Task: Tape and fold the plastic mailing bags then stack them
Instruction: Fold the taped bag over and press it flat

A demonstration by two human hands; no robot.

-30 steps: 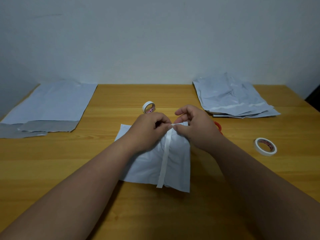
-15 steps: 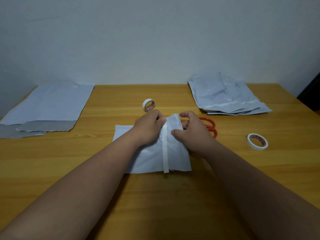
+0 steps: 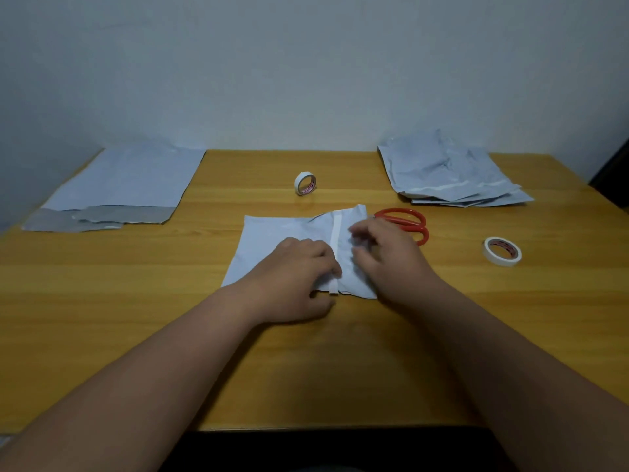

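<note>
Standing against a pale wall, the wooden table [image 3: 119, 335] carries everything. The folded mailing bag [image 3: 272, 240] lies flat on it near the middle, pale blue-white and a little wrinkled, its long axis running left to right. A white tape strip [image 3: 336, 240] crosses the bag from far edge to near edge. The left hand [image 3: 296, 277] presses on the bag just left of the strip, fingers bent down. The right hand [image 3: 384, 253] rests just right of the strip, fingers loosely spread, gripping nothing.
</note>
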